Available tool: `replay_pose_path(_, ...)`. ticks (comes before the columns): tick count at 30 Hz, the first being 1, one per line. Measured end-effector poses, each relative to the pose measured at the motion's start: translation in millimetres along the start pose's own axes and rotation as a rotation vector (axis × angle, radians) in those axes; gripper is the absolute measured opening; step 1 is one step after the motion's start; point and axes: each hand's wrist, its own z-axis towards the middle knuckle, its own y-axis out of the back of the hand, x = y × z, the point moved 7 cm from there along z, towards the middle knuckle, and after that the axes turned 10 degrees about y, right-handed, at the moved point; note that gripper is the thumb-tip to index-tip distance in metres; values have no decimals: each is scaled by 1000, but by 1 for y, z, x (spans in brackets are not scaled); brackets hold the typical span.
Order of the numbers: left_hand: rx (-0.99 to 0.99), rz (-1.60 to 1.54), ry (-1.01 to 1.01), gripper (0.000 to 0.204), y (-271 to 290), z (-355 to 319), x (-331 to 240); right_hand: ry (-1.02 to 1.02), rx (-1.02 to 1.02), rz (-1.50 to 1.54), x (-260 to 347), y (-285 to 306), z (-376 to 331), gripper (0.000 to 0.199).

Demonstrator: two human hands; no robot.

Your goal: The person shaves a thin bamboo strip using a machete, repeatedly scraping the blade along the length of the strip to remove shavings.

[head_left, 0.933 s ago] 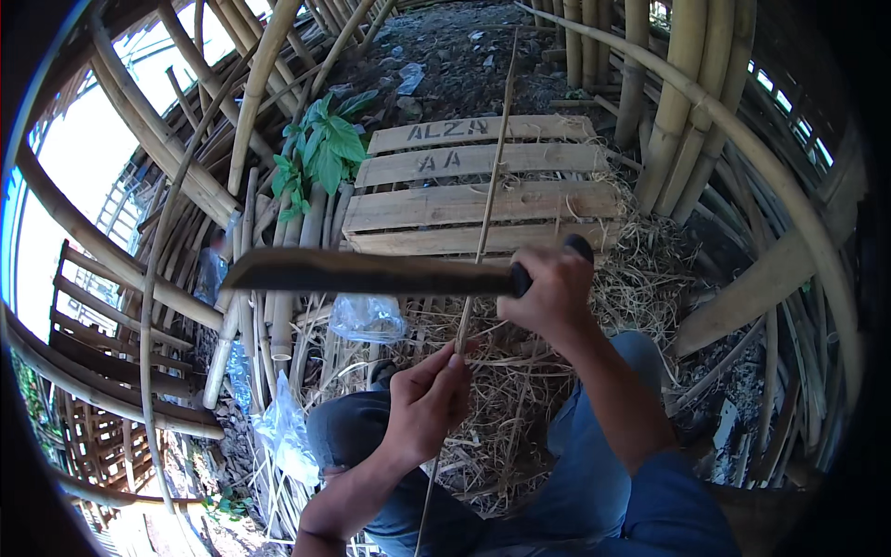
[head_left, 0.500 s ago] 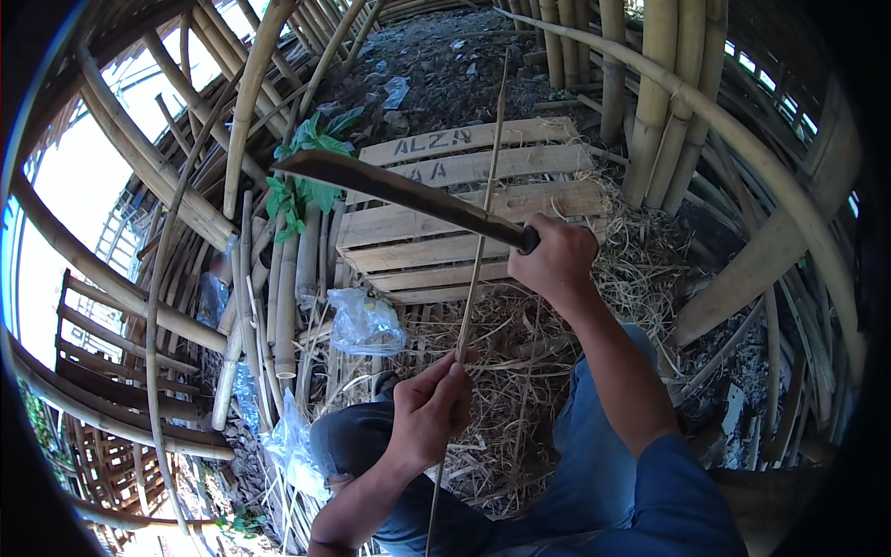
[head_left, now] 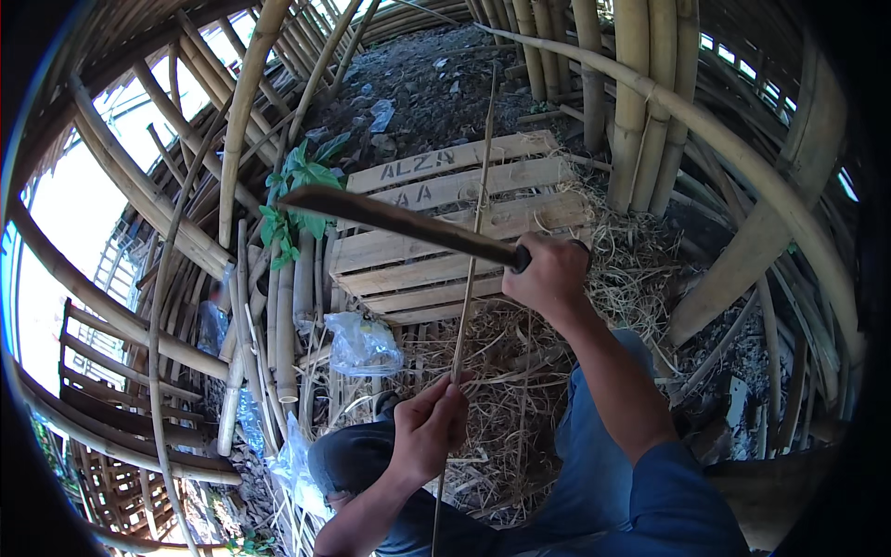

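Observation:
My left hand (head_left: 429, 427) is closed round a long thin bamboo strip (head_left: 475, 246), which runs from my lap up past a slatted wooden crate. My right hand (head_left: 549, 275) grips the handle of a machete (head_left: 399, 220). Its long dark blade points left and crosses the strip; whether the two touch I cannot tell. Behind the blade lies the pale wooden crate (head_left: 394, 277), marked with dark lettering. Bamboo shavings (head_left: 520, 408) cover the ground between my knees.
A clear plastic bag (head_left: 362, 343) lies left of my left hand, with more plastic (head_left: 297, 464) beside my knee. Bamboo poles (head_left: 288, 316) and a green leafy plant (head_left: 302, 176) are at the left. Upright bamboo posts (head_left: 631, 111) and a long curved pole (head_left: 742, 153) stand at the right.
The view has shifted slightly, so the crate and posts sit lower and further left. The machete, still held across the strip, has dropped slightly in the picture. Both grips look the same.

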Motion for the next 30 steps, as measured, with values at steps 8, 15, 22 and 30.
replay_pose_path(8,17,41,-18,28,-14,-3,-6,-127,-9,-84,-33,2,21,12)
replay_pose_path(15,29,206,-57,27,-20,46,-68,-160,-96,-124,-36,12,16,9)
replay_pose_path(22,45,393,-133,25,-11,-15,-30,-276,-137,-66,-56,26,14,10)
replay_pose_path(30,-62,518,-170,25,-5,-51,-12,11,-297,-58,-36,37,5,13)
